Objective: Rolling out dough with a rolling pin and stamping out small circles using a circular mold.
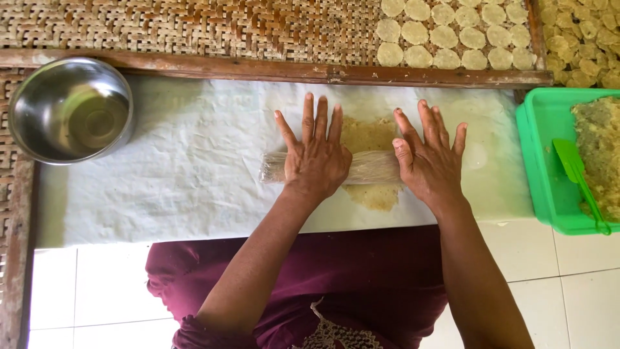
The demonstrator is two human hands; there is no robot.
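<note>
Where white sheet [194, 174] covers tiled floor [97, 291], hands flat on roller [371, 167].

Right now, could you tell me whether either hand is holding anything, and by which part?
Nothing is gripped. Both palms press flat on a plastic-wrapped rolling pin over the dough: left hand near its left end, right hand on its right end.
</note>
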